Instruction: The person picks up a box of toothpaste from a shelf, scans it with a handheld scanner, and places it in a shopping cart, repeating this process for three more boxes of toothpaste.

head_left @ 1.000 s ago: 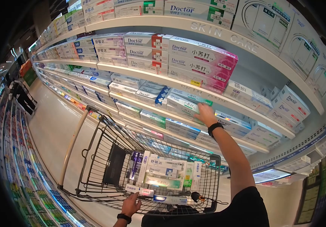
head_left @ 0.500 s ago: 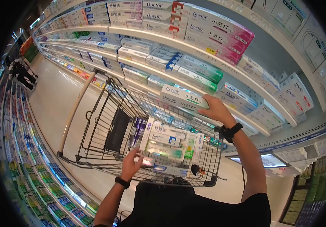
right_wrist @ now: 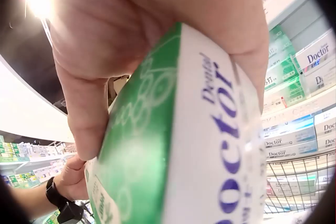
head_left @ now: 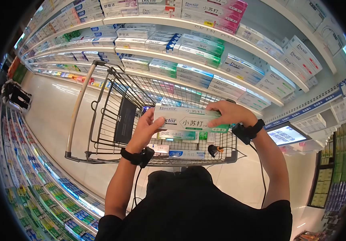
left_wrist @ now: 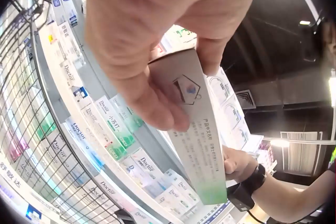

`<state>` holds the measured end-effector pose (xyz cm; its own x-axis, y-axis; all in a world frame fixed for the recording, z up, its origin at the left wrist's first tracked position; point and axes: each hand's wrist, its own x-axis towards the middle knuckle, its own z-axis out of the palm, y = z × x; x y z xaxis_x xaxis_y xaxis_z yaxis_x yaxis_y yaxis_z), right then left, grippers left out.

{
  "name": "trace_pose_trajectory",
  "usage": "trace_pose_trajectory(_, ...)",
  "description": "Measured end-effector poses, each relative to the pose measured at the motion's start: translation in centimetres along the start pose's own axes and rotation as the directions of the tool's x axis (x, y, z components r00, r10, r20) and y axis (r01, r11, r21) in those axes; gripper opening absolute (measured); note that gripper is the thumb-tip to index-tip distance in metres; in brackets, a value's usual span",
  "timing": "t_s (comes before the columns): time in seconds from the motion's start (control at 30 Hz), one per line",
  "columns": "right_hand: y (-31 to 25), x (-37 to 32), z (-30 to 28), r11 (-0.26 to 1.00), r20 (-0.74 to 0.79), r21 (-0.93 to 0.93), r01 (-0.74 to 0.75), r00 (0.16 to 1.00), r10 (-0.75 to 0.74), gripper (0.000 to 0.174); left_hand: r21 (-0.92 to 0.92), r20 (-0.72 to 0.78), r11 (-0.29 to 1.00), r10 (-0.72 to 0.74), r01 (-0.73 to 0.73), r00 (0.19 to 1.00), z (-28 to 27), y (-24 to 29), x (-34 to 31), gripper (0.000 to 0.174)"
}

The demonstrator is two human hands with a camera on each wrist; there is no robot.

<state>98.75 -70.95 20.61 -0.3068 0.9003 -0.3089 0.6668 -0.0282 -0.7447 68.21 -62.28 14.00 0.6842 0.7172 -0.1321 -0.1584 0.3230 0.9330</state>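
Both hands hold one white-and-green toothpaste box (head_left: 191, 121) over the shopping cart (head_left: 100, 132). My left hand (head_left: 142, 127) grips its left end, with the thumb on the front face. At the green right end, my right hand (head_left: 231, 113) pinches it between thumb and fingers. In the left wrist view a printed side of the toothpaste box (left_wrist: 197, 140) faces the camera. The right wrist view shows its green end and "Doctor" lettering close up. Below, a green-and-white box (head_left: 177, 135) and a blue-and-white box (head_left: 187, 154) lie in the cart, partly covered by the held box.
Shelves (head_left: 149, 50) stacked with toothpaste boxes run along the far side of the cart. Another lit shelf row (head_left: 48, 180) stands at the left. A bright screen (head_left: 284, 135) hangs at the right. Pale floor (head_left: 52, 100) stretches along the aisle.
My right hand has taken the toothpaste box from the shelf and brought it over the cart. My left hand has left the cart's near side and taken hold of the box's other end.
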Motion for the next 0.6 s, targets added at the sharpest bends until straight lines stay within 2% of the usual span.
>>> trace_pose_trajectory(0.03,-0.3,-0.4,0.3,0.999,0.007,0.043,-0.022,1.000,0.021,0.048,-0.020,0.002,1.000,0.000,0.000,1.000,-0.1,-0.2,-0.3,0.044)
trace_pose_trajectory(0.13,0.8,-2.2,1.0,0.972,-0.273,0.236,-0.020,0.958,0.086,0.050,-0.060,0.001,0.998,-0.001,0.001,1.000,-0.7,-0.5,-0.7,0.041)
trace_pose_trajectory(0.17,1.4,-2.9,1.6,0.966,-0.382,0.255,0.040,0.922,0.063,0.053,-0.062,-0.002,0.998,-0.003,0.002,1.000,-1.0,-0.5,-0.8,0.039)
trace_pose_trajectory(0.27,1.8,-5.0,5.4,0.732,-0.487,0.673,0.109,0.810,0.327,0.056,-0.068,-0.009,0.998,-0.008,0.008,1.000,-1.7,-0.2,-1.4,0.037)
trace_pose_trajectory(0.3,4.1,-4.9,7.1,0.656,-0.451,0.743,0.131,0.822,0.347,0.060,-0.079,-0.008,0.997,-0.008,0.008,1.000,-1.9,-0.3,-1.5,0.036)
trace_pose_trajectory(0.4,2.8,-5.1,10.0,0.451,-0.273,0.889,0.076,0.880,0.388,0.070,-0.070,0.000,0.997,-0.021,0.021,1.000,-2.2,-0.7,-1.5,0.037)
trace_pose_trajectory(0.6,4.0,-4.7,11.4,0.335,-0.228,0.938,0.093,0.891,0.392,0.065,-0.037,0.019,0.999,-0.020,0.021,1.000,-2.0,-1.0,-1.7,0.042)
